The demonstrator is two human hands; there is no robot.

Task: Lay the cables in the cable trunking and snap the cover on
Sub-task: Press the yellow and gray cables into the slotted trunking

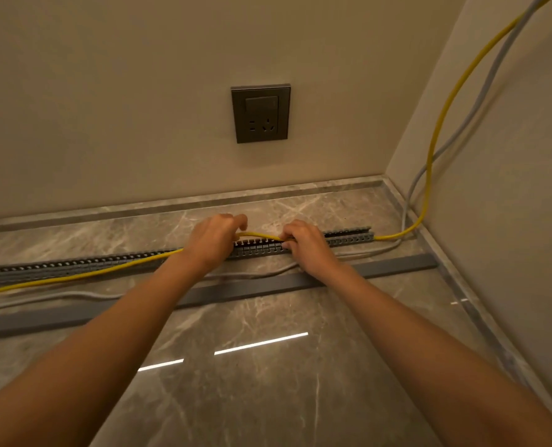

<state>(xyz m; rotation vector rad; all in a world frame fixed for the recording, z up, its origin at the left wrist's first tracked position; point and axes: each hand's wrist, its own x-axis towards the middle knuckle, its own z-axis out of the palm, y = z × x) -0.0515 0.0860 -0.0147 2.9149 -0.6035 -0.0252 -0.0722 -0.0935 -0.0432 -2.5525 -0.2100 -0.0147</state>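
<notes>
A slotted grey cable trunking (74, 264) lies along the marble floor near the back wall. A yellow cable (442, 124) comes down the right wall, enters the trunking's right end and arches up between my hands over the channel. My left hand (211, 241) and my right hand (303, 243) both pinch this cable just above the trunking's middle. Left of my hands the yellow cable runs in front of the trunking on the floor. A grey cable (370, 252) lies on the floor in front of the trunking. The flat grey cover (397, 264) lies closer to me, parallel.
A dark wall socket with a switch (261, 113) sits on the back wall above the trunking. The right wall meets the back wall at a corner (386, 175). A marble skirting strip (171, 204) runs along both walls. Glossy floor lies nearer to me.
</notes>
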